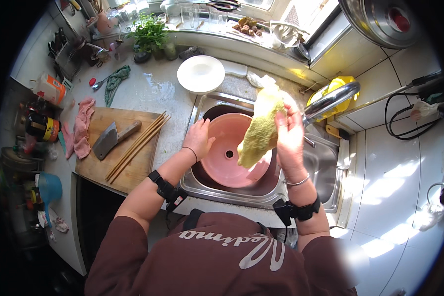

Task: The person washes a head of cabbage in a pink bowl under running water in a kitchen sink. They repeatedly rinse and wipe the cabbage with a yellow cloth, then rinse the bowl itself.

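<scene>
A yellow-green terry cloth [261, 127] hangs from my right hand [290, 137], its upper part in bright sunlight. The fingers pinch its right side, and its lower end is over a pink basin [222, 174]. This round basin sits in the left bowl of a steel sink [229, 199], with a dark round spot at the middle of its floor. At the basin's left rim is my left hand [199, 140], thumb apart from the fingers and nothing seen in it. Whether it touches the rim is hard to tell.
A chrome faucet [333, 98] arches in from the right, near a yellow bag [335, 92]. Behind the sink stands a white bowl [201, 74]. Leftward, a cleaver [107, 142] and several wooden sticks [138, 148] lie on a wooden cutting board [140, 177], beside a pink cloth [83, 125].
</scene>
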Motion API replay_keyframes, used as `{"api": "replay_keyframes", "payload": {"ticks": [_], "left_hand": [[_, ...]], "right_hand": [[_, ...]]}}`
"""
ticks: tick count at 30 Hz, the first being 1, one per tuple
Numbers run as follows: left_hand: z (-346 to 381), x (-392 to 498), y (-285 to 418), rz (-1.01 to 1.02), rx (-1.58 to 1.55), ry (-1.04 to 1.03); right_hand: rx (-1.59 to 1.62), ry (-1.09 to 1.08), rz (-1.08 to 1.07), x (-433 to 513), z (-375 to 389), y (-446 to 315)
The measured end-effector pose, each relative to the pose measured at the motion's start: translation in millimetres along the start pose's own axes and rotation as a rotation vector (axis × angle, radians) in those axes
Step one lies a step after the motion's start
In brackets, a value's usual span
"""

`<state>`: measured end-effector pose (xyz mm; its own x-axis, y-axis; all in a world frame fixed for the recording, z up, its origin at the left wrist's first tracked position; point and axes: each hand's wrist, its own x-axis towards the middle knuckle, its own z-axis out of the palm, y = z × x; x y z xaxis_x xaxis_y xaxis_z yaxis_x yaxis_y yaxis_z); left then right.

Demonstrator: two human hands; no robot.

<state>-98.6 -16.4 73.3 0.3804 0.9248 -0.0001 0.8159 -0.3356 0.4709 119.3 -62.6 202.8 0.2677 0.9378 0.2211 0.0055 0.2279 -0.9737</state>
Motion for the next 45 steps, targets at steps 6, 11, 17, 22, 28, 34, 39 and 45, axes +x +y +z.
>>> {"api": "replay_keyframes", "payload": {"ticks": [6, 11, 17, 22, 28, 34, 39, 45], "left_hand": [[24, 43, 3, -0.208, -0.109, -0.219], [43, 65, -3, -0.372, -0.054, -0.332], [39, 64, -4, -0.250, 0.017, -0.463], [37, 65, -3, -0.208, 0.036, -0.508], [35, 68, -2, -0.140, 0.064, -0.555], [35, 64, 5, -0.204, 0.072, -0.480], [34, 64, 4, -0.202, 0.034, -0.522], [33, 64, 5, -0.175, 0.037, -0.560]], "right_hand": [[0.385, 0.194, 0.552, -46, -10, 115], [0.653, 0.434, 0.801, -39, -43, 170], [0.867, 0.797, 0.837, 0, -23, 219], [0.459, 0.653, 0.917, 4, 16, 231], [0.085, -0.307, 0.903, -37, 64, 236], [-0.714, -1.518, 0.545, -63, 36, 228], [-1.596, -1.986, 0.500, -67, -11, 236], [-1.805, -1.442, -0.055, -35, -7, 234]]}}
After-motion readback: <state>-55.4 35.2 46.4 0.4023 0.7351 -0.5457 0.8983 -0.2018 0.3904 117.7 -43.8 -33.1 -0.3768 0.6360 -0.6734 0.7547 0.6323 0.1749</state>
